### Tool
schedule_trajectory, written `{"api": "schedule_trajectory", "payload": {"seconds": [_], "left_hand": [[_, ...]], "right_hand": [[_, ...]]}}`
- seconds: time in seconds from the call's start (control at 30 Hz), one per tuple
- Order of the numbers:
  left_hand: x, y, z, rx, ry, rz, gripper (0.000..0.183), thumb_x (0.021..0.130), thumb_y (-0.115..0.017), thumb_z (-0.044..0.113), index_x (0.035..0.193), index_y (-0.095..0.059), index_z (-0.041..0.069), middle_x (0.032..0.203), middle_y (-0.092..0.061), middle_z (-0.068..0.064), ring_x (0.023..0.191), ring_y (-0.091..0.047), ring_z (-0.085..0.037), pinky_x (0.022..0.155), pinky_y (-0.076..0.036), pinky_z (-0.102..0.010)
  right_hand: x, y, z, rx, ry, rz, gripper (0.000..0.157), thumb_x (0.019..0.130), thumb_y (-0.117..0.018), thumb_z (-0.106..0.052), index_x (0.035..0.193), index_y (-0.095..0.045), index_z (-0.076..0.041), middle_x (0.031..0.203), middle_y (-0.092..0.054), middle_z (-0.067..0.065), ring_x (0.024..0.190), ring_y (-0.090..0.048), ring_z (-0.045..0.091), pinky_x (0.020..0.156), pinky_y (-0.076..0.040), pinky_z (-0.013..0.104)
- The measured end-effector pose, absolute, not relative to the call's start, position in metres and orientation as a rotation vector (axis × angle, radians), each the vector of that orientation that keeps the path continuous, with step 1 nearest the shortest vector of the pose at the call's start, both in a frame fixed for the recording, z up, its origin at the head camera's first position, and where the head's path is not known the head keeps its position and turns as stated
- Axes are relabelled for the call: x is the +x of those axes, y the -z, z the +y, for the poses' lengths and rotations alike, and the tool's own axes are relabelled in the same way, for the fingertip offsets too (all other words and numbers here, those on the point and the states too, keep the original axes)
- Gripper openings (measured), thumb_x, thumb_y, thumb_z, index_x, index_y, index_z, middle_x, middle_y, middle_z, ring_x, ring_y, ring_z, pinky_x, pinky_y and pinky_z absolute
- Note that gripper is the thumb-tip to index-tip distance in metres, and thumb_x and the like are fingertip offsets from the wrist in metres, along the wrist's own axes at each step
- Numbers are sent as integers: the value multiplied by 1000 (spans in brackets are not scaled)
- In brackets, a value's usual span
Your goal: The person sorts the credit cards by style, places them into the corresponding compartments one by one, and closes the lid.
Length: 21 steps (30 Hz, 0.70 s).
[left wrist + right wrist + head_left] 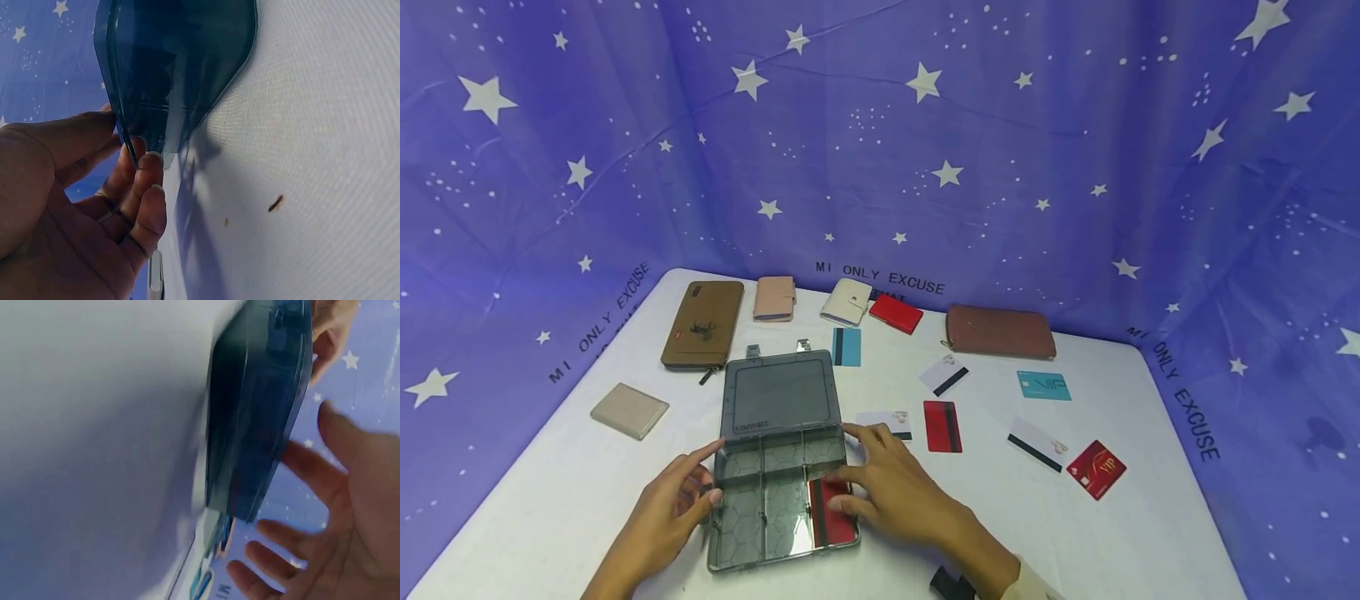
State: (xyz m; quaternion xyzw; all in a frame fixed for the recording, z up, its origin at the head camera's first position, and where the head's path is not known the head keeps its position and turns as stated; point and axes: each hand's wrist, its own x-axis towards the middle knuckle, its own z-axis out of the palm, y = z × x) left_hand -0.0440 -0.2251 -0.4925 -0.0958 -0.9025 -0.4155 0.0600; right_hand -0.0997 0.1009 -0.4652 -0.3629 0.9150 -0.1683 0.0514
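Note:
A smoky transparent compartment box (pixel 739 525) lies on the table with its lid (pixel 784 392) folded back, away from the person. In its near right compartment is a red card (pixel 841 530) with a black stripe. My left hand (pixel 658 517) holds the box's left edge; in the left wrist view, the thumb and fingertips (pixel 150 161) meet at the rim. Over the right side, my right hand (pixel 898 483) has its index finger and thumb above the red card. The right wrist view has the right hand (pixel 337 512) with fingers spread beside the box wall.
Several loose cards lie right of the box, among them a red striped card (pixel 942 427) and a red VIP card (pixel 1097 469). Along the back are a brown wallet (pixel 703 325), small card holders (pixel 774 298) and a reddish-brown wallet (pixel 1000 332). A beige holder (pixel 629 410) lies left.

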Motion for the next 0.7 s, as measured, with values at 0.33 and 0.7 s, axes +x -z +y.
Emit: {"api": "schedule_trajectory", "payload": {"seconds": [0.33,0.7], "left_hand": [[-45,491,-223,-288,1262,-2729,62,89,-73,7,146,-49,14,96,-54,2,73,-51,0,59,-45,-21],[-45,493,-224,-292,1245,-2720,63,89,-73,7,146,-49,16,95,-53,4,73,-50,0,58,-44,-20]], "right_hand": [[-107,463,102,-1164,675,2696,35,96,-53,-58,110,-75,-35,164,-26,3,147,-26,25,110,-36,60],[-165,474,121,-706,769,2916,44,77,-87,-30,115,-66,-21,107,-62,2,103,-50,14,85,-47,35]]}}
